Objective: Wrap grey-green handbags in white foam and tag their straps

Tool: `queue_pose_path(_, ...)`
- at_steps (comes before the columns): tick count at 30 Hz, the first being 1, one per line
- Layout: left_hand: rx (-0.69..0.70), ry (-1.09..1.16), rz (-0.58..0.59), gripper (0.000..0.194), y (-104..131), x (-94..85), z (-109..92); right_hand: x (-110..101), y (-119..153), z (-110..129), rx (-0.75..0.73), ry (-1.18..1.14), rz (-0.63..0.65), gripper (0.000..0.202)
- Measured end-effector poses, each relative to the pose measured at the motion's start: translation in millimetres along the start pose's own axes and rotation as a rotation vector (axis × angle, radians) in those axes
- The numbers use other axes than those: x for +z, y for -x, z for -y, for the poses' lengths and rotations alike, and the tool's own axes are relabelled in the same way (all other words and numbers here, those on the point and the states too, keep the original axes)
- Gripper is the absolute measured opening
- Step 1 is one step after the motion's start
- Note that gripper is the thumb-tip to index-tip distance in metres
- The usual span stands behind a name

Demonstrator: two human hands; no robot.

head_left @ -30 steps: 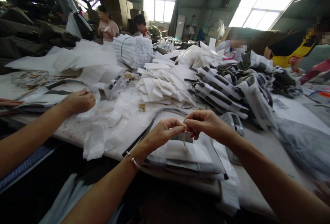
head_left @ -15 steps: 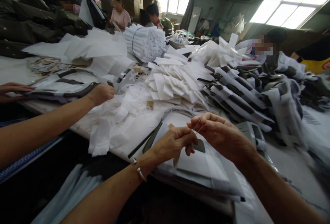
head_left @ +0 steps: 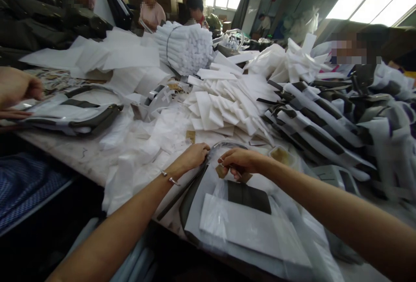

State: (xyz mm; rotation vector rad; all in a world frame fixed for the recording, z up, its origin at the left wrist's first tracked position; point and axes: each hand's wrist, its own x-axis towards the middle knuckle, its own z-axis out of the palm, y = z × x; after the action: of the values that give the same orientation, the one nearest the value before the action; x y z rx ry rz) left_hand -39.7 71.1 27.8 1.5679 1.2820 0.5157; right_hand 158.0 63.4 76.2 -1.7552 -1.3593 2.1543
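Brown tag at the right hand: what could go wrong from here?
The brown tag seems lightly pinched in the right hand, so it might slip onto the bag below. Wrinkled clear plastic covers part of the bag and could snag the tag. The left hand might shift the handle.

Open from above: near half of wrapped bag (head_left: pixel 250 228). Far end obstructed by left hand (head_left: pixel 195 155) and right hand (head_left: pixel 242 160). Beyond, white sheets (head_left: pixel 221 105) heaped in way; wrapped bundles (head_left: pixel 320 121) crowd right; loose plastic (head_left: pixel 146 145) limits left.
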Motion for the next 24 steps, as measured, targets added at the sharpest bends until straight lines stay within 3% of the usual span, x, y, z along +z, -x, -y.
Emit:
queue_pose_path(3, -0.034, 0.036, 0.055, 0.042, -1, 3.2, -2, -1, -30, -6, 0.051, -0.169, 0.125, 0.006)
queue_pose_path(6, -0.015, 0.027, 0.084, 0.044, -2, 1.3, -5, -9, -43, -13, -0.067, -0.320, 0.260, 0.012)
queue_pose_path(10, 0.085, -0.087, -0.027, 0.037, -5, -6.8, -6, -16, -48, -20, -0.213, -0.386, 0.346, 0.014)
queue_pose_path(12, 0.194, -0.194, -0.095, 0.033, -7, -11.5, -4, -15, -50, -22, -0.236, -0.398, 0.360, 0.016)
queue_pose_path(15, 0.311, -0.296, -0.039, 0.034, -7, -16.0, -1, -13, -52, -23, -0.253, -0.412, 0.369, 0.017)
queue_pose_path(17, 0.273, -0.373, -0.029, 0.032, -5, -15.9, -1, -11, -53, -23, -0.242, -0.405, 0.362, 0.018)
queue_pose_path(21, 0.171, -0.535, -0.145, 0.021, 3, -10.0, -4, -7, -48, -19, -0.185, -0.303, 0.338, 0.020)
queue_pose_path(24, 0.135, -0.529, -0.203, 0.019, 8, -5.7, -3, -2, -41, -17, -0.226, -0.132, 0.222, 0.023)
